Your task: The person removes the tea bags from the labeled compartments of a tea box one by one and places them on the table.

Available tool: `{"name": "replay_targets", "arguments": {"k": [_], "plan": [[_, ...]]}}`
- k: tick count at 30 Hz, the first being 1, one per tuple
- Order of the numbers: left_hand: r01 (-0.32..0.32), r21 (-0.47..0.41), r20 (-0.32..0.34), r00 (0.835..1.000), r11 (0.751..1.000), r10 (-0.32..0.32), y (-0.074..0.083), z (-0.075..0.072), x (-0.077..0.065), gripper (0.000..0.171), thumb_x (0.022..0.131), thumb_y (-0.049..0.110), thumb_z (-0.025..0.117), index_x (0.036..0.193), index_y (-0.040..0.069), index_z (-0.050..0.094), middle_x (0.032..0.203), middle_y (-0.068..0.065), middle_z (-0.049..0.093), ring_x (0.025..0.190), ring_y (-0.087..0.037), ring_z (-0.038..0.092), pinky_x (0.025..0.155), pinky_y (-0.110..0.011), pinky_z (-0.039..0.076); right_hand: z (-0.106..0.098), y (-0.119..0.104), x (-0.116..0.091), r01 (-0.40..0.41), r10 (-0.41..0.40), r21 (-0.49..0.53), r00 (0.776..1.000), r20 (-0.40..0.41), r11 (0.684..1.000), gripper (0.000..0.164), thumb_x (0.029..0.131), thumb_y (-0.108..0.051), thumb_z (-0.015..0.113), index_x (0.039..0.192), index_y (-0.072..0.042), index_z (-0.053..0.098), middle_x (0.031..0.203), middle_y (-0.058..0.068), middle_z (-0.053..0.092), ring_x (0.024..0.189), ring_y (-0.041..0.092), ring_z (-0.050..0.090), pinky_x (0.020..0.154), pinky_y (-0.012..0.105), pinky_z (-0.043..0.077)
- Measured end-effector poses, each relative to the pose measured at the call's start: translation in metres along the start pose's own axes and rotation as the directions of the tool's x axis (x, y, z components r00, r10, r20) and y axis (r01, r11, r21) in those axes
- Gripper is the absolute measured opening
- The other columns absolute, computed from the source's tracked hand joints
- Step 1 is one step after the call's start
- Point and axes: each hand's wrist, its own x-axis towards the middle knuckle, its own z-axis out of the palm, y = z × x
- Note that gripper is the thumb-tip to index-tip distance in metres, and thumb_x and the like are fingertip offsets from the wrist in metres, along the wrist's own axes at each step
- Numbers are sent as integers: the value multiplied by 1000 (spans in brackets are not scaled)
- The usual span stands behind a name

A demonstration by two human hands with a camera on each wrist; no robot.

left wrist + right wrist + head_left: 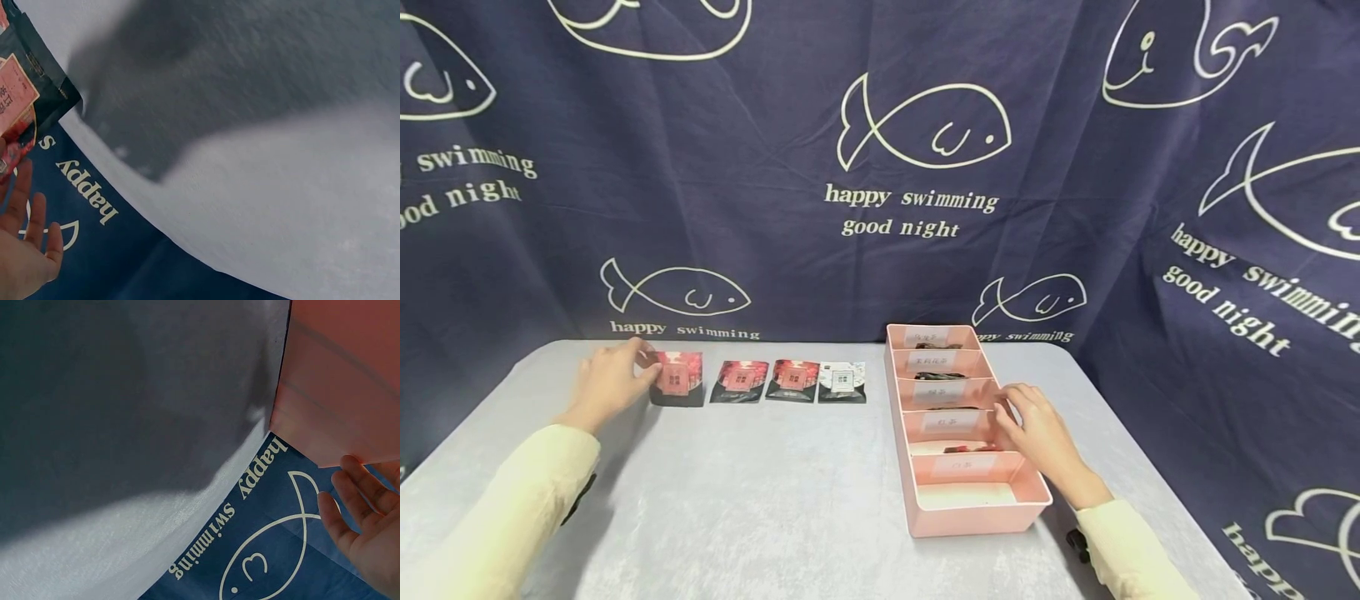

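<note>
At the left end of a row of tea sachets, my left hand (613, 377) pinches a red-and-black tea sachet (679, 380) by its left edge. The left wrist view shows that sachet (25, 81) with my fingertips at its border. To its right lie two similar red-and-black sachets (740, 382) and a white-and-black one (842, 382). Over on the right, my right hand (1037, 425) rests at the right rim of a pink divided box (973, 521), its fingers fairly straight. In the right wrist view, fingertips touch the edge of the box wall (344, 394).
Labelled dividers (955, 422) split the box into several compartments. Dark sachets (940, 376) sit in the rear ones, and a red sachet (968, 449) in the second from the front. A dark blue curtain (790, 167) with fish drawings hangs behind the grey table (760, 500).
</note>
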Motion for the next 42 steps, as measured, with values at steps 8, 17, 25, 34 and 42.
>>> {"name": "replay_targets", "arguments": {"k": [8, 17, 25, 34, 42], "plan": [[80, 31, 40, 996, 996, -81, 9, 7, 3, 33, 85, 24, 58, 107, 0, 48, 100, -24, 62, 93, -48, 47, 76, -57, 31, 0, 0, 0, 3, -3, -8, 1000, -3, 1000, 15, 82, -11, 60, 93, -2, 64, 94, 11, 63, 90, 27, 56, 78, 44, 46], [83, 46, 44, 995, 995, -85, 12, 7, 3, 48, 84, 25, 56, 119, -5, 41, 107, -29, 54, 95, -49, 46, 75, -56, 32, 0, -1, 0, -3, 3, -10, 1000, 4, 1000, 15, 82, -11, 59, 93, -2, 64, 93, 10, 62, 89, 26, 55, 77, 44, 46], [13, 36, 42, 999, 999, -14, 19, 1, 2, 44, 84, 24, 55, 117, -3, 44, 108, -29, 55, 96, -50, 47, 77, -59, 32, -2, -3, 0, -6, 6, -6, 1000, 7, 1000, 16, 82, -11, 59, 94, -1, 64, 93, 10, 62, 88, 27, 55, 76, 44, 46], [-139, 33, 13, 990, 990, 138, 44, 5, 4, 37, 84, 22, 56, 112, -1, 50, 102, -23, 60, 93, -47, 54, 75, -58, 36, -2, -3, 0, -14, 14, -11, 1000, 7, 1000, 16, 82, -12, 59, 94, -1, 64, 93, 11, 62, 90, 27, 56, 78, 45, 46], [-228, 11, 40, 973, 974, 227, 79, 15, 1, 35, 85, 25, 56, 113, 5, 52, 106, -17, 62, 101, -41, 52, 75, -53, 38, -1, -2, 0, -17, 17, -7, 1000, 10, 1000, 16, 82, -12, 59, 94, -3, 64, 94, 10, 63, 90, 26, 56, 77, 44, 46]]}}
